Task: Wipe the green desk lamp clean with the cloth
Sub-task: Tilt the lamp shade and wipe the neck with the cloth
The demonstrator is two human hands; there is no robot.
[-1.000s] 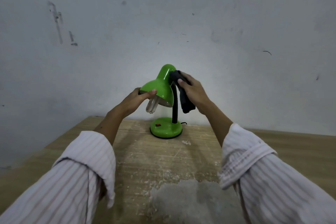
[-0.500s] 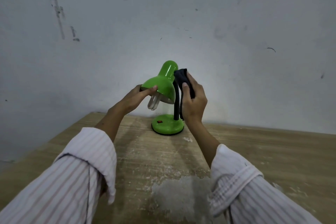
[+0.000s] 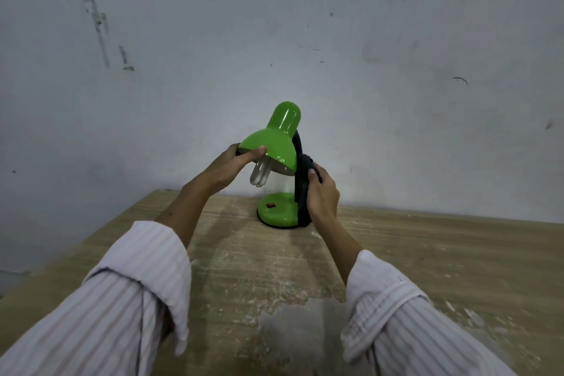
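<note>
The green desk lamp (image 3: 276, 139) stands at the back of the wooden table (image 3: 442, 259), near the wall. It has a round green base with a red switch, a black neck and a white bulb under the shade. My left hand (image 3: 227, 166) grips the shade's left rim, thumb on its outside. My right hand (image 3: 322, 195) holds a dark cloth (image 3: 302, 189) wrapped round the lamp's neck, about halfway up. The cloth's loose end hangs down to the base. The cloth and my hand hide most of the neck.
A scuffed white wall (image 3: 396, 70) rises right behind the lamp. The table top is dusty, with white flecks and a grey patch (image 3: 299, 333) near me. The table's left edge runs diagonally at the left.
My right hand slid the cloth down from the top of the neck, by the shade, to halfway down the neck. My left hand stayed on the shade's rim.
</note>
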